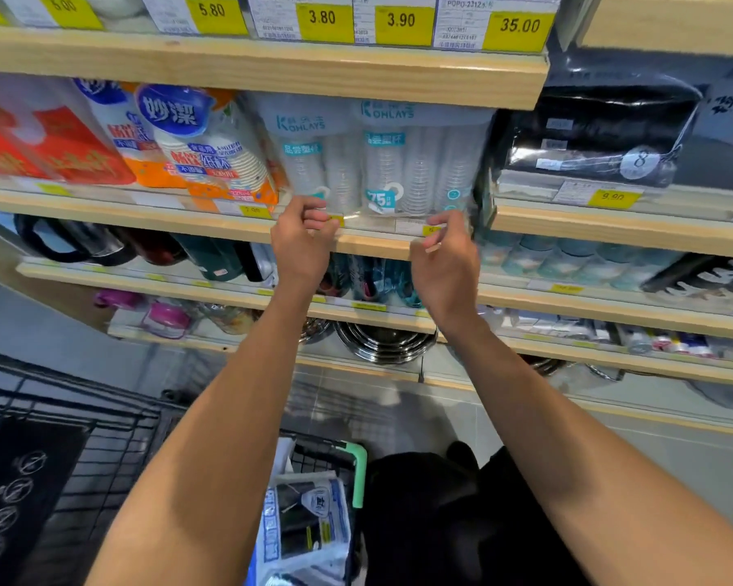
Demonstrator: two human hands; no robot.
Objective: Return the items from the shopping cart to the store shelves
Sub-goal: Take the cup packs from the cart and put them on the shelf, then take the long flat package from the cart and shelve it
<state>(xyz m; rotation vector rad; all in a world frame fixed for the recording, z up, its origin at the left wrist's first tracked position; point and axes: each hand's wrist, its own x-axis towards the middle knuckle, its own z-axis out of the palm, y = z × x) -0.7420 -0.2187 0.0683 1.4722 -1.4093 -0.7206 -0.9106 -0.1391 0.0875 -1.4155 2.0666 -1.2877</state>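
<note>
On shelf (pixel 369 243), left hand (pixel 301 241), right hand (pixel 445 264), gripping cup pack (pixel 415 162)

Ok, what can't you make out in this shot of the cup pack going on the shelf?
Head view only:
- Price tag under the cup pack: blurred and partly covered by the right hand.
- Left hand fingertips: curled, so the grip on the pack is unclear.
- Bag in the cart: cut off by the bottom edge.

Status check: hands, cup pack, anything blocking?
Left hand and right hand pinch the clear cup pack at its bottom edge, on the shelf. Nothing blocking.
</note>
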